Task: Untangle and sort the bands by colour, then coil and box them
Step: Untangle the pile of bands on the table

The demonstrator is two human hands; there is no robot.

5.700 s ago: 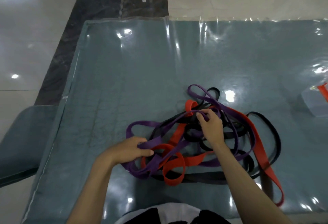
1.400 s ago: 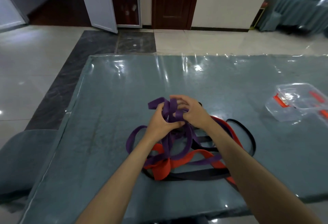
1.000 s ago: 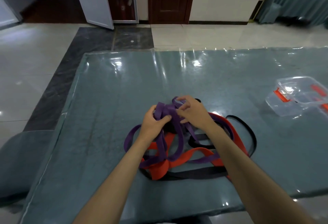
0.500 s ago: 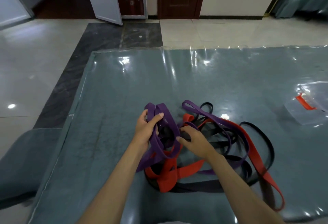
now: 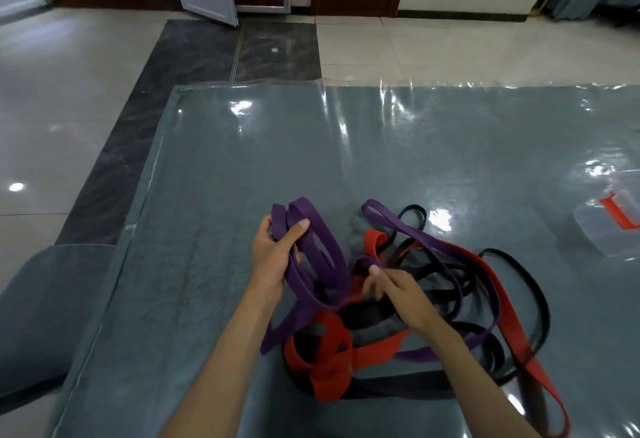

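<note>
**Untangling barely begun: one purple band partly gathered, nothing sorted or boxed**

The bands lie in one knotted heap at lower centre of the frame, on the desk [image 5: 214, 174] with its glossy clear cover. Purple, red and black strips cross over and under each other, so no colour sits apart from the others.

The left hand [image 5: 277, 250], centre-left of the frame, has its fingers and thumb curled round several folds of a purple band [image 5: 318, 250], lifted a little above the heap. The lower run of that band drops back into the tangle and passes under a red band [image 5: 329, 365] at bottom centre. The right hand [image 5: 391, 288], just right of centre, has its fingertips pinching a purple strand where it meets the black bands [image 5: 512, 274] in the middle of the knot; whether that strand belongs to the band in the left hand cannot be told.

A long red strip runs to the lower right corner, looping with a black band beside it. The clear box [image 5: 606, 229] with an orange clasp stands well apart at the right edge, mid-height, only partly in frame; no band shows in the part that is visible.

By my reading the work is in its first stage. One purple band is being freed and gathered. Left to do: separate the rest, group by colour, coil each and put them in the box.
</note>
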